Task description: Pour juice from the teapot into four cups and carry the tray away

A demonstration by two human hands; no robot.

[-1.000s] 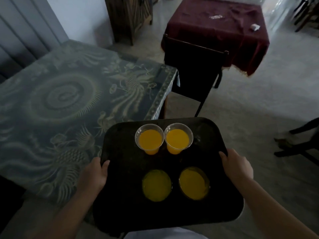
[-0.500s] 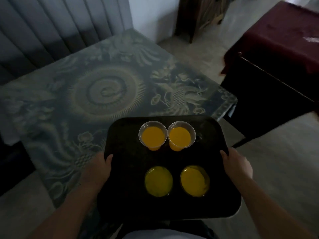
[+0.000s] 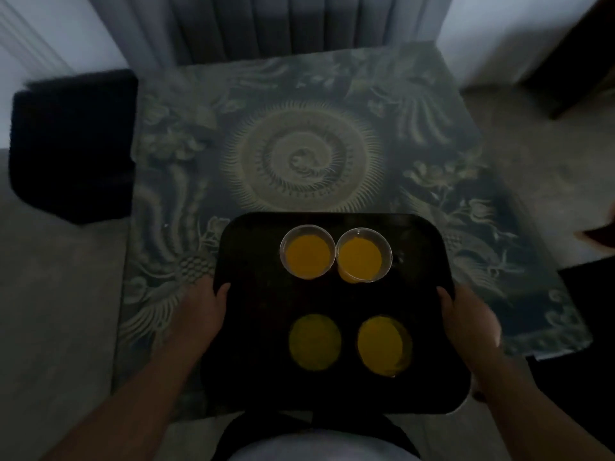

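A black tray (image 3: 253, 327) is held level above the near part of a patterned table. On it stand several cups of orange juice: two clear ones at the far side, the left (image 3: 307, 251) and the right (image 3: 363, 255) touching, and two darker ones nearer me, the left (image 3: 314, 342) and the right (image 3: 382, 345). My left hand (image 3: 199, 309) grips the tray's left edge, thumb on the rim. My right hand (image 3: 467, 316) grips the right edge the same way. No teapot is in view.
The table (image 3: 299, 134) wears a grey-green cloth with a spiral and bird pattern. A dark seat (image 3: 71, 144) stands at its left. Grey curtains (image 3: 299, 24) hang behind. Dark furniture (image 3: 579, 54) stands at the top right, another dark shape (image 3: 592, 307) at the right.
My view has swung left, so the table now lies straight ahead and the red-clothed table and chair are out of sight. Both hands keep the same hold on the tray.
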